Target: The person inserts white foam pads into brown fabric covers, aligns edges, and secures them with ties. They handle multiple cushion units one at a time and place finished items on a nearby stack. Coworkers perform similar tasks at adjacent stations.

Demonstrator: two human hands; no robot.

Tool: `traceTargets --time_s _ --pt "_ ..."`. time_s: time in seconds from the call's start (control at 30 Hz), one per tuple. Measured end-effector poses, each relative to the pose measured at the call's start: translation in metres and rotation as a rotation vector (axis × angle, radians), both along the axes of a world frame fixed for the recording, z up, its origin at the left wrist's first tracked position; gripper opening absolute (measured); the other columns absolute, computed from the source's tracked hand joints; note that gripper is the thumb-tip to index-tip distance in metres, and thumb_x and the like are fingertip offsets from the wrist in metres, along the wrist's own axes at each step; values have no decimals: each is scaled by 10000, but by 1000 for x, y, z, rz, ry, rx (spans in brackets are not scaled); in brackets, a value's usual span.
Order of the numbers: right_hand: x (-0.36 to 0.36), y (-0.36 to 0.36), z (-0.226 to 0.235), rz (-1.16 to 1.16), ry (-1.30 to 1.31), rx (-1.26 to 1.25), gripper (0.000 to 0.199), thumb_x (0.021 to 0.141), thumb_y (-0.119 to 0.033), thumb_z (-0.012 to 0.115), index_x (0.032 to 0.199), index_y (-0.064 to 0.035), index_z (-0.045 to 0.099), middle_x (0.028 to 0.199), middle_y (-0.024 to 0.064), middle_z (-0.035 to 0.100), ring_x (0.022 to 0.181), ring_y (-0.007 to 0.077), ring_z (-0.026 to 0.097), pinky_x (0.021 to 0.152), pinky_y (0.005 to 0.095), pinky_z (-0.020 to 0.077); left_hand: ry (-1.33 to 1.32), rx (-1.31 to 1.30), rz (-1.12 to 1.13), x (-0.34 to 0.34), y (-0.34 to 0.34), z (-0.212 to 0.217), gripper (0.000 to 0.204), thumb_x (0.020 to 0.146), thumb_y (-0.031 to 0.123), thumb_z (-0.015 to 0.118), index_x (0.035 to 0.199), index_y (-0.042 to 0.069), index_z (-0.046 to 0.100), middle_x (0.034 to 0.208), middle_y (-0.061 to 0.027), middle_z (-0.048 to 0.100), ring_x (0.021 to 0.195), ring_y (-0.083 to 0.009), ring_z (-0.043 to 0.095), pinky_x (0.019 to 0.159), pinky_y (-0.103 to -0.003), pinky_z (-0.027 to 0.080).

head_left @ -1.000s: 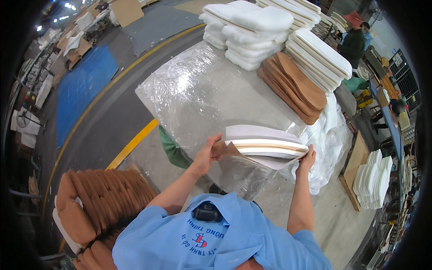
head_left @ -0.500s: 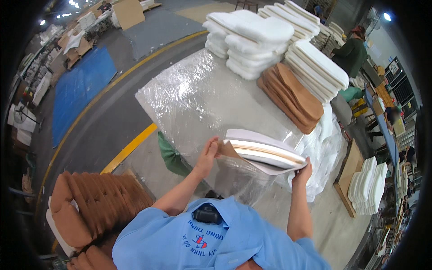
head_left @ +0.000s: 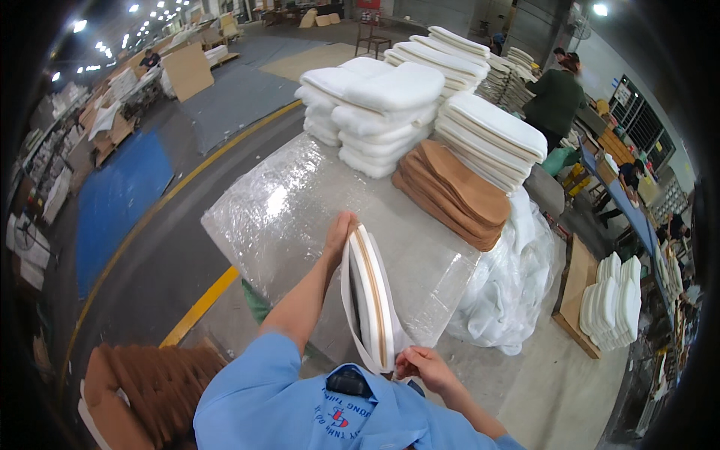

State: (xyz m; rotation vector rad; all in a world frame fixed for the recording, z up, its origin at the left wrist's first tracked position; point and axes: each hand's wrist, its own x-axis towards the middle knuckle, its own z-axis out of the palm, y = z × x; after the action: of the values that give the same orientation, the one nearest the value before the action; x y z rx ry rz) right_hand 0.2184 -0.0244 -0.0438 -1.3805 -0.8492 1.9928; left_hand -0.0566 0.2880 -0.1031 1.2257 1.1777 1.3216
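A slim, curved cushion (head_left: 379, 300) stands on its edge in front of my chest. Its light cover gapes along one side, and white padding and a tan strip show in the gap. My left hand (head_left: 342, 232) is closed round its far end. At the near end my right hand (head_left: 424, 365) has its fingers curled in a pinch against the cover's corner; what lies between the fingertips is too small to make out. Beneath is a table (head_left: 262, 199) wrapped in clear plastic. On its far right side lies a pile of brown cushion covers (head_left: 457, 191).
Tall stacks of white pads (head_left: 390, 94) rise at the table's back. Crumpled plastic wrap (head_left: 502, 292) hangs at its right. Brown cushions (head_left: 154, 390) are piled at lower left. White pads (head_left: 611, 304) stand by a wooden board (head_left: 579, 296). A person (head_left: 555, 97) works at back right.
The cushion has turned from lying crosswise to pointing away from me. My right hand has come down and left toward my chest; my left hand has moved slightly left and farther away.
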Motion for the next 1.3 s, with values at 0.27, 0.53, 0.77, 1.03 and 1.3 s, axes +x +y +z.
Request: traceTargets --time_s 0.27,0.53,0.77,1.03,1.3 --pt "-60 241 6 -123 -335 907 363 937 -93 701 1295 -47 665 1171 57 680 1006 155 629 844 303 528 -364 -308 -146 20 -19 26 646 1075 583 466 1464 69 512 1306 -65 619 1186 -184 581 1020 -348 475" --pt "-100 341 -13 235 -387 1201 323 868 -1 656 1172 -39 759 1291 114 693 1028 279 702 889 349 559 452 -142 153 8 -57 56 338 972 159 687 1276 12 677 1117 -136 733 1071 -183 678 942 -371 523" --pt "-99 350 -23 288 -224 1028 154 975 -35 666 1106 -2 741 1188 91 730 1062 204 666 955 320 515 454 29 195 0 -37 76 229 994 225 676 981 -2 707 803 -100 718 767 -163 690 716 -355 536" --pt "-123 328 -38 86 19 874 101 1015 -92 670 1024 -12 731 929 15 693 906 119 613 863 293 496 88 -266 -558 21 71 82 507 1111 461 477 1363 56 646 1206 -113 708 1053 -195 651 999 -358 530" --pt "-105 318 -51 71 -31 867 171 1010 -175 699 1040 -10 726 993 58 730 941 165 629 853 336 500 89 -312 -655 36 65 78 542 1129 458 389 1383 41 625 1232 -131 703 1117 -214 640 1013 -364 525"
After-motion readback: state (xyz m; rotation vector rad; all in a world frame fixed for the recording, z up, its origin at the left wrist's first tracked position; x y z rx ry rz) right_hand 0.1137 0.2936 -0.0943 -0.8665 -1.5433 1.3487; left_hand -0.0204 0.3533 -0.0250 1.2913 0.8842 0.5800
